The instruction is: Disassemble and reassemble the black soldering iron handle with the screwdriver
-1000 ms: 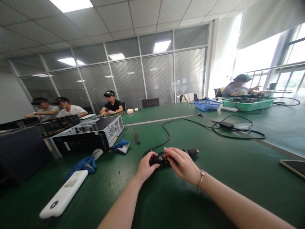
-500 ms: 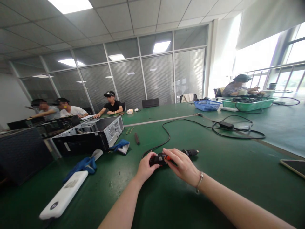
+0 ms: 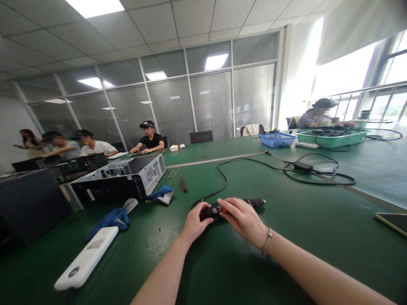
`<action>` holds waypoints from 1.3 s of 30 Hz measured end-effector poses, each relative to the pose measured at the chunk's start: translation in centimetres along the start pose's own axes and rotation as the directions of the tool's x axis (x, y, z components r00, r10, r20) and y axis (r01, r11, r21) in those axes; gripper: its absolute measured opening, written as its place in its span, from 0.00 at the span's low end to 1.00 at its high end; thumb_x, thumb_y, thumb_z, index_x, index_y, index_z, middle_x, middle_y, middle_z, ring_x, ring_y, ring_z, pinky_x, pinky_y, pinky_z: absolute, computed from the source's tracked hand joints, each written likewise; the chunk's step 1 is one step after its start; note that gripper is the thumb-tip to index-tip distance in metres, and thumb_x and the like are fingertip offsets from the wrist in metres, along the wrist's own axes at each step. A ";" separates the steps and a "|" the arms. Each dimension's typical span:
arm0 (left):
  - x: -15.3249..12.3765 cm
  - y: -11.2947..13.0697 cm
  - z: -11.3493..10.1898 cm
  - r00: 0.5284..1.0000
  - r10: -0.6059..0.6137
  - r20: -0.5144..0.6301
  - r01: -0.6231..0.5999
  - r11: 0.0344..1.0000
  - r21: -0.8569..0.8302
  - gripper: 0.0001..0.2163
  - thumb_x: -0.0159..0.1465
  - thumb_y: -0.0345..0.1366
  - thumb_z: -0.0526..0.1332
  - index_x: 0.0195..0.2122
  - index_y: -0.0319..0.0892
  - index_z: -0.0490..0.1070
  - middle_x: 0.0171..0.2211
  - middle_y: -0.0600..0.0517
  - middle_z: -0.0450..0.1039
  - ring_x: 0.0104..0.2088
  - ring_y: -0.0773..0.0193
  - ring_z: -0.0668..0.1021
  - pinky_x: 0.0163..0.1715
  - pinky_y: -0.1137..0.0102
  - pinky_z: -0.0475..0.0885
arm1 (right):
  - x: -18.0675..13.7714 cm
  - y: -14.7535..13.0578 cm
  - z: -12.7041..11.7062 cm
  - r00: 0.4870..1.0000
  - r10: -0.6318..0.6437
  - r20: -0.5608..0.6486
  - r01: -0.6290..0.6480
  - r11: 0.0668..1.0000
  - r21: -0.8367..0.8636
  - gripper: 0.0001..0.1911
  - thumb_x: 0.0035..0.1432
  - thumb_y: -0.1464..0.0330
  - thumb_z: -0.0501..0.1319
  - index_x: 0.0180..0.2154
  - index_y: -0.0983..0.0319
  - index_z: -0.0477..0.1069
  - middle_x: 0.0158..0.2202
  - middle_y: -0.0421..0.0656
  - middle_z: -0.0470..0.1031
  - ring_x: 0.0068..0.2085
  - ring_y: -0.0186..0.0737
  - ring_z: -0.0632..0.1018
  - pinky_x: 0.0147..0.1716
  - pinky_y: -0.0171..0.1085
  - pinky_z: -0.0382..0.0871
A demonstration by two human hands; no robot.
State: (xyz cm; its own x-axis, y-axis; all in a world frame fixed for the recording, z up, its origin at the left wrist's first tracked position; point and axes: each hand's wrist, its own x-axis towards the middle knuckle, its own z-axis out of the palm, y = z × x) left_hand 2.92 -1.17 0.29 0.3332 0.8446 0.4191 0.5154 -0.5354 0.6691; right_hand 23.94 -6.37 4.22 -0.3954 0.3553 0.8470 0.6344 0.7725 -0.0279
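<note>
Person (image 3: 28,142) newly far left; left hand (image 3: 193,222), right hand (image 3: 244,220), grip tight on screwdriver (image 3: 210,211) between.

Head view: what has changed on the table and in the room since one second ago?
A standing person has come into view at the far left. The rest stayed: the left hand clasps the black and orange tool on the green table, the right hand lies over it.

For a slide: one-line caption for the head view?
Left hand and right hand hold a black-and-orange tool on the green table.
</note>
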 end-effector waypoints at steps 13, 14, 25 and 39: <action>0.0 0.3 -0.1 1.000 0.001 0.004 -0.001 1.000 0.002 0.18 0.51 0.30 0.66 0.43 0.47 0.68 0.40 0.54 0.74 0.40 0.59 0.76 0.44 0.66 0.69 | -0.2 -0.1 0.3 0.999 0.041 0.019 -0.043 0.994 0.098 0.26 0.64 0.73 0.49 0.62 0.59 0.50 0.49 0.51 0.70 0.47 0.42 0.75 0.44 0.42 0.74; -0.1 0.2 -0.1 1.000 0.003 0.002 -0.003 1.000 0.003 0.18 0.51 0.30 0.66 0.43 0.47 0.68 0.40 0.54 0.74 0.40 0.59 0.76 0.44 0.66 0.69 | -0.1 -0.1 0.3 0.999 0.033 0.011 -0.034 0.997 0.065 0.26 0.63 0.72 0.50 0.62 0.59 0.51 0.46 0.50 0.72 0.44 0.42 0.76 0.42 0.42 0.75; 0.0 0.2 -0.1 1.000 -0.005 0.012 0.005 1.000 0.006 0.18 0.51 0.30 0.67 0.43 0.46 0.69 0.41 0.53 0.74 0.40 0.58 0.76 0.44 0.66 0.69 | 0.0 -0.2 0.1 1.000 0.001 -0.013 -0.002 1.000 -0.021 0.26 0.62 0.70 0.53 0.61 0.60 0.53 0.38 0.47 0.75 0.37 0.41 0.77 0.36 0.41 0.75; -0.1 0.4 -0.1 1.000 -0.001 0.005 0.001 1.000 0.004 0.18 0.51 0.29 0.67 0.43 0.46 0.69 0.40 0.54 0.74 0.40 0.59 0.76 0.44 0.66 0.69 | 0.0 -0.7 -0.1 0.999 0.030 -0.016 -0.029 0.999 0.043 0.23 0.61 0.74 0.52 0.58 0.60 0.56 0.47 0.49 0.72 0.44 0.41 0.76 0.41 0.41 0.74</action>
State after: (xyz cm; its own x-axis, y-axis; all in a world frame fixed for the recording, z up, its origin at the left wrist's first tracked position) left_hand 3.01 -1.45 0.62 0.3363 0.8451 0.4156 0.5185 -0.5345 0.6674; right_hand 23.54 -6.92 4.32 -0.3659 0.3697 0.8541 0.6166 0.7837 -0.0751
